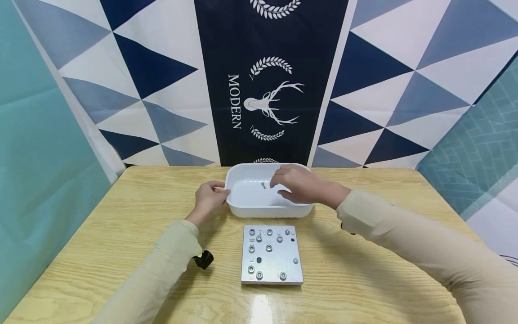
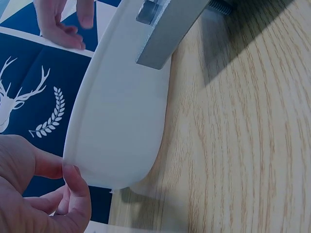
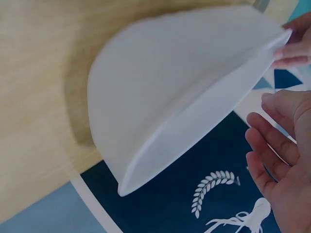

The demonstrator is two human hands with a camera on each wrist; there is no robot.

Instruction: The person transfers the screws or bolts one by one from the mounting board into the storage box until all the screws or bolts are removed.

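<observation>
A white plastic tub (image 1: 271, 211) stands toward the back of the table. My left hand (image 1: 208, 198) pinches its left rim between thumb and fingers, seen closely in the left wrist view, where the tub wall (image 2: 112, 121) fills the middle. One small bolt (image 1: 263, 185) lies on the tub floor. Over the right part of the tub hovers my right hand (image 1: 299, 184), its fingers loosely bent and apart. In the right wrist view nothing shows between the fingers of that hand (image 3: 286, 160), and the bolt is hidden by the tub wall.
In front of the tub lies a square metal plate (image 1: 273, 263) with several socket-head bolts seated in it and a few dark holes. Beside it, a black piece (image 1: 204, 259) shows at the left cuff. A patterned cloth (image 1: 267, 90) hangs behind the wooden table (image 1: 121, 234).
</observation>
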